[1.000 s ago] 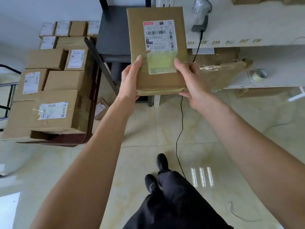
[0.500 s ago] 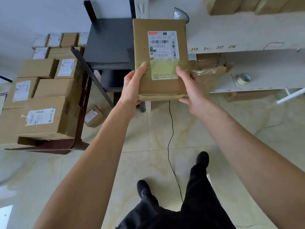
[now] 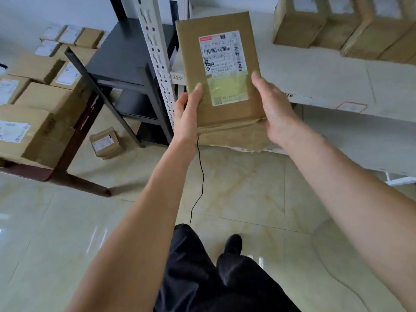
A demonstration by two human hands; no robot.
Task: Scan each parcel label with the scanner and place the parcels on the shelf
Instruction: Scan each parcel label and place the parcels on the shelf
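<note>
Now, parcel (image 3: 219, 73): flat brown carton held up in front of the white shelf (image 3: 326, 82), its far end over the shelf's front edge near the left corner — not resting on it as far as can be seen.
Left hand (image 3: 188, 118): grips the parcel's near-left corner, thumb lying on top, fingers curled beneath.
Right hand (image 3: 273, 109): grips the near-right edge, thumb on top by the label, fingers hidden below.
Label (image 3: 222, 64): white, barcode at top, digits partly legible, about "642 0751 00 622"; yellowish tape over its lower half.
Shelf edge: tag (image 3: 177, 78) reading "222" by the white slotted upright (image 3: 157, 55).
Open room: bare shelf board right of the parcel, up to the row of brown boxes (image 3: 333, 23) at the back-right corner.
Floor: pale tiles; thin black cable (image 3: 200, 176) trailing down.
Left side: stacked labelled cartons (image 3: 33, 122) — writing too small.
</note>
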